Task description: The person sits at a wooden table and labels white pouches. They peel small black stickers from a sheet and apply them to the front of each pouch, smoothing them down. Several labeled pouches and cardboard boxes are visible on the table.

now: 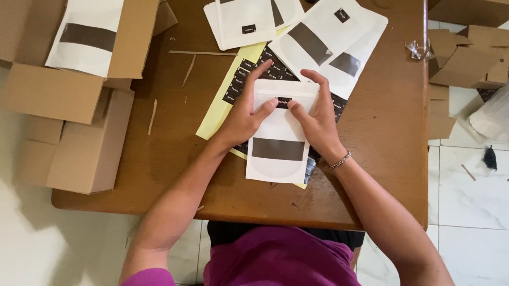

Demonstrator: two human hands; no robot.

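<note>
Your left hand (245,111) and right hand (317,114) lie flat on a white pouch (277,138) near the middle of the table (378,164), toward its front edge. Both thumbs press a small black sticker (283,101) onto the pouch's upper part, fingers spread along its top edge; nothing is pinched.

The pouch lies on a yellow sticker sheet (225,99), so it could likely slide under uneven thumb pressure and the sticker set crooked or creased. Your right wrist is close to the loose pouches (325,44) toward the far edge; a nudge could shift them.

The table is brown wood, low over white floor tiles (477,213). Cardboard boxes (69,125) crowd the left edge, one carrying another pouch (86,30); more folded boxes (466,60) lie off the right edge.
</note>
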